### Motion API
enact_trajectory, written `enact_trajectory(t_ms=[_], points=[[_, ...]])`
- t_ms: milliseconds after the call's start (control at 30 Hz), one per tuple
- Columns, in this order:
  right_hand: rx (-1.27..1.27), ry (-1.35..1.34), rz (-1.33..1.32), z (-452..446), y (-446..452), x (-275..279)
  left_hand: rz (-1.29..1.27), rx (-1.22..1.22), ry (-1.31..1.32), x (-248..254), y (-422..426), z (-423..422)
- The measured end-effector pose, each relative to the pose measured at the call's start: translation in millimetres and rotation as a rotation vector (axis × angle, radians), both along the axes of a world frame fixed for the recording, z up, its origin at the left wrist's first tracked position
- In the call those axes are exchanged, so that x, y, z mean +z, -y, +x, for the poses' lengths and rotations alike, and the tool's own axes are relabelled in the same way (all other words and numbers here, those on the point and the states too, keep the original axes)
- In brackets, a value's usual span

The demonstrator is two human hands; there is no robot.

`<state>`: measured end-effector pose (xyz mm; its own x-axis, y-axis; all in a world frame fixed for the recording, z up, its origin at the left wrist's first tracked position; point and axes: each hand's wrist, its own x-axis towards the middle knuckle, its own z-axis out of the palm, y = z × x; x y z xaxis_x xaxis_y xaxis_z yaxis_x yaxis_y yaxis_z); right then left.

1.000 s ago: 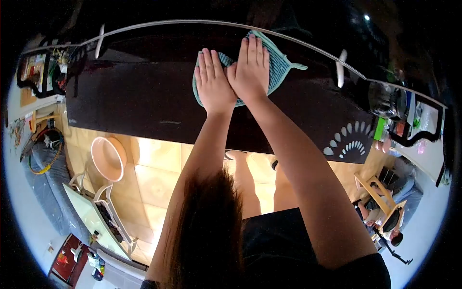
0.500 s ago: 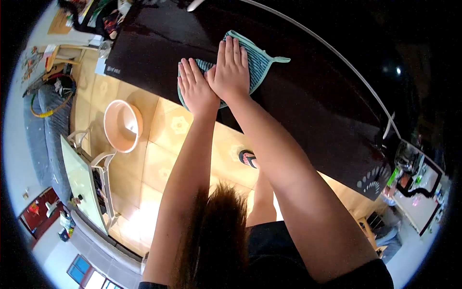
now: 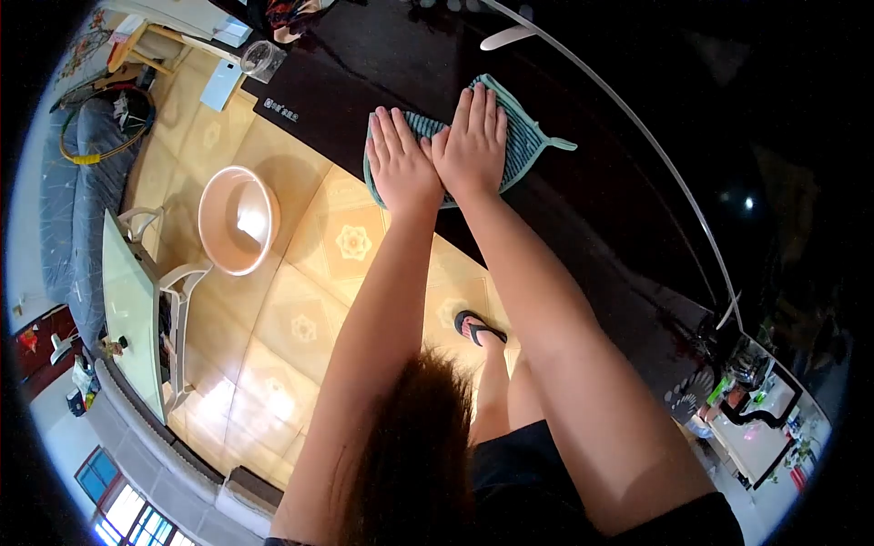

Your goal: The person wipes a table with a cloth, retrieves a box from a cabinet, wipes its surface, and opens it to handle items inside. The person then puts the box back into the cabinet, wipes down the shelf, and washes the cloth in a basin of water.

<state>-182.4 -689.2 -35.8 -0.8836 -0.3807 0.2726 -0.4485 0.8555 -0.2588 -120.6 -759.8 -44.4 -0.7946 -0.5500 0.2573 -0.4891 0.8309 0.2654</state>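
Cloth, teal-edged and dark-striped, lies beneath the open left hand and the open right hand.

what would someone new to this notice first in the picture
Probably the left hand and right hand, spread flat side by side on a green-edged, striped cloth against the dark surface. Next comes the pale pink basin on the tiled floor, to the left of the arms. Lower down, between the forearms, a foot in a dark flip-flop shows.
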Motion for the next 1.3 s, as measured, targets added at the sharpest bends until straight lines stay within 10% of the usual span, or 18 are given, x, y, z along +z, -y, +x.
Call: enact_trajectory(t_ms=[1300], points=[[-0.052,0.027,0.039,-110.9,132.4,13.7,0.092,-0.101,0.072,19.9,140.3,-116.4]])
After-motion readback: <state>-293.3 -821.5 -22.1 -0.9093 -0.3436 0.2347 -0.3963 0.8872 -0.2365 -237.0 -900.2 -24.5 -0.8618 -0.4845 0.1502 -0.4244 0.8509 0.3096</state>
